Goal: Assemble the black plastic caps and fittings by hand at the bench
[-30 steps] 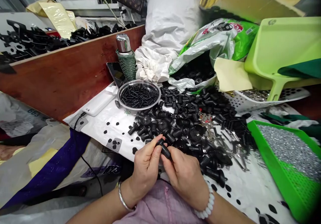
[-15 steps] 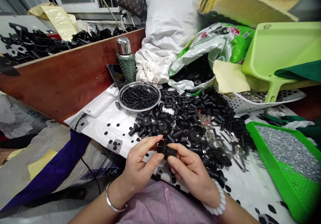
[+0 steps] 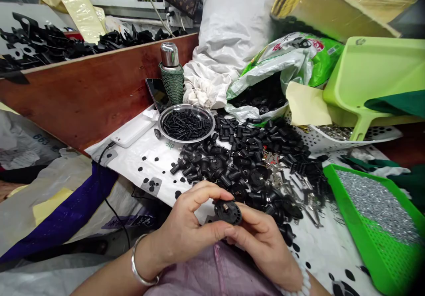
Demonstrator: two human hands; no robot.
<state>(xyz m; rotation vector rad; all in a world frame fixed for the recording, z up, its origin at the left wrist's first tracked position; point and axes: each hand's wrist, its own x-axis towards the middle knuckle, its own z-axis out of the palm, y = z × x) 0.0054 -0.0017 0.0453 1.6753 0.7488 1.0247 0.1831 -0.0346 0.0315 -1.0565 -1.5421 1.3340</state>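
Note:
Between my two hands is a round black plastic disc part (image 3: 227, 212), its flat face tilted up toward me with a small metal piece at its middle. My left hand (image 3: 192, 221) pinches the disc by its rim, thumb below and forefinger above. My right hand (image 3: 262, 238) grips the same part from the right; whatever lies behind the disc is hidden by it and the fingers. Just beyond my hands spreads a heap of black plastic parts (image 3: 242, 150), with loose metal strips (image 3: 279, 176) on its right side.
A steel bowl of black springs (image 3: 212, 132) stands behind the heap, near a flask (image 3: 171, 74) and a white power bank (image 3: 133, 130). At right lies a green tray (image 3: 368, 229) with small metal pieces. A wooden board (image 3: 99, 92) borders the left; an open bag (image 3: 299, 66) sits behind.
The black part has turned so that its round flat face now shows toward me. Both hands have shifted slightly lower and to the right with it.

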